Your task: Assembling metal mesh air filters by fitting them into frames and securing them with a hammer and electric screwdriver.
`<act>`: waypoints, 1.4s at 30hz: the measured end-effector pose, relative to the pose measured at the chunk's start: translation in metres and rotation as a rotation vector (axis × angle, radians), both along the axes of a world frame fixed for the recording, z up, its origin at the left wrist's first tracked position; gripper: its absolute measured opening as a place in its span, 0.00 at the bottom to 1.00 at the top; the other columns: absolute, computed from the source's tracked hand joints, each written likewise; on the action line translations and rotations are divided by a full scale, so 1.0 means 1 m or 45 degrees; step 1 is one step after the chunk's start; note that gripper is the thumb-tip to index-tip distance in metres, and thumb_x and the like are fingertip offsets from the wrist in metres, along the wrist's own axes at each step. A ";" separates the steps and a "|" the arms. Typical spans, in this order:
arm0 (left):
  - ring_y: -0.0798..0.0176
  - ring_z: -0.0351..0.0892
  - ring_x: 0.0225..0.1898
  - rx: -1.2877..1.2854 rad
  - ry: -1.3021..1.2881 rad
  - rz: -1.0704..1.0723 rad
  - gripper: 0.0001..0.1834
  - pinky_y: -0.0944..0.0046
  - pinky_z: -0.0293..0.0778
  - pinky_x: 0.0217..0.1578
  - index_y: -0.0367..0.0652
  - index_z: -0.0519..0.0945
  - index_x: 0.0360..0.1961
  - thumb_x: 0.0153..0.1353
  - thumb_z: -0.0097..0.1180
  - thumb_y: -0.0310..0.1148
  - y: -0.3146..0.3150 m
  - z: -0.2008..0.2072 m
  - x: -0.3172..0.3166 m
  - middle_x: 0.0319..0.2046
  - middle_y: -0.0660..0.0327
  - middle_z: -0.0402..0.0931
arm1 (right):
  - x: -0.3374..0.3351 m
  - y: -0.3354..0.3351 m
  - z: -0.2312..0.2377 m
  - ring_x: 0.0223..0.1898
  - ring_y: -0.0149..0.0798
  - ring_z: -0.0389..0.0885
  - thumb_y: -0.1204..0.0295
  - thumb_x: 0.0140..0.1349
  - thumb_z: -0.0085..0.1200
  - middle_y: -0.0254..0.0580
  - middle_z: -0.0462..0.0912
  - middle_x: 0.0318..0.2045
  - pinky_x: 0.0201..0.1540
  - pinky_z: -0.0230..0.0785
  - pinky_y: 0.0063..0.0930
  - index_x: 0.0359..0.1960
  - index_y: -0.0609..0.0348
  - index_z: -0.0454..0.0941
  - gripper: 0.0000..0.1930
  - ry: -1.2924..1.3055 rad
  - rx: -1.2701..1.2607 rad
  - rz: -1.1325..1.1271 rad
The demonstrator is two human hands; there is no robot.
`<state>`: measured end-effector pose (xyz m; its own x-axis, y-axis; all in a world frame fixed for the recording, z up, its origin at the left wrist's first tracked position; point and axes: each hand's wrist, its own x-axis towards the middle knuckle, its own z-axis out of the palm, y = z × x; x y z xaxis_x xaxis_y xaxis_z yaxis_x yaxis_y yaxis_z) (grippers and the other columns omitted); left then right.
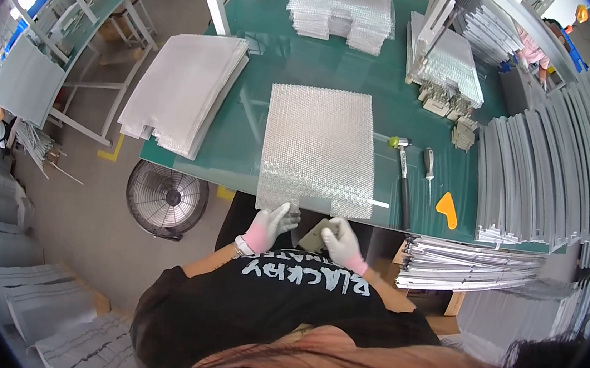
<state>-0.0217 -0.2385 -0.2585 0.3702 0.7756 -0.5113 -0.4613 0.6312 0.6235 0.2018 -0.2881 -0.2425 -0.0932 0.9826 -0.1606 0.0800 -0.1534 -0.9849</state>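
Note:
A silvery honeycomb-textured sheet (319,143) lies flat on the green table in front of me, its notched edge at the table's front. My right hand (343,244), in a white and pink glove, pinches a small beige-grey plate (313,236) just below that notch. To its left is my left hand (271,229), gloved alike, with fingers stretched out beside the sheet's near left corner. Nothing shows in the left hand; whether it touches the sheet I cannot tell.
Right of the sheet lie a hammer (403,177), a screwdriver (428,166) and an orange scraper (447,210). Stacked sheets (186,86) stand at the left, mesh sheets (343,2) at the back, grey panels (548,167) at the right. A fan (167,199) stands on the floor.

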 end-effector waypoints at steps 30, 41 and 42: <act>0.56 0.83 0.42 0.138 0.068 0.229 0.21 0.57 0.80 0.47 0.27 0.76 0.39 0.71 0.50 0.41 -0.027 -0.009 0.011 0.39 0.47 0.81 | -0.040 -0.006 -0.022 0.29 0.31 0.81 0.67 0.68 0.54 0.44 0.80 0.40 0.33 0.79 0.25 0.51 0.67 0.66 0.17 0.781 -0.365 -0.371; 0.72 0.75 0.25 0.122 0.393 -0.242 0.23 0.70 0.74 0.29 0.35 0.79 0.41 0.68 0.53 0.49 -0.025 -0.022 0.022 0.29 0.62 0.80 | -0.042 -0.006 -0.017 0.23 0.23 0.74 0.63 0.67 0.56 0.35 0.79 0.32 0.27 0.69 0.18 0.45 0.63 0.74 0.15 0.319 -0.194 -0.548; 0.72 0.75 0.25 0.228 0.436 -0.280 0.22 0.70 0.74 0.28 0.35 0.78 0.42 0.69 0.52 0.48 -0.022 -0.023 0.019 0.27 0.63 0.79 | -0.043 -0.001 -0.022 0.24 0.23 0.72 0.60 0.68 0.54 0.33 0.78 0.28 0.27 0.66 0.18 0.42 0.62 0.75 0.15 0.377 -0.206 -0.710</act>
<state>-0.0023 -0.2608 -0.2810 0.3690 0.7846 -0.4982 -0.0759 0.5597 0.8252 0.1588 -0.2895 -0.2642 0.3606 0.8618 -0.3567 -0.3261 -0.2418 -0.9139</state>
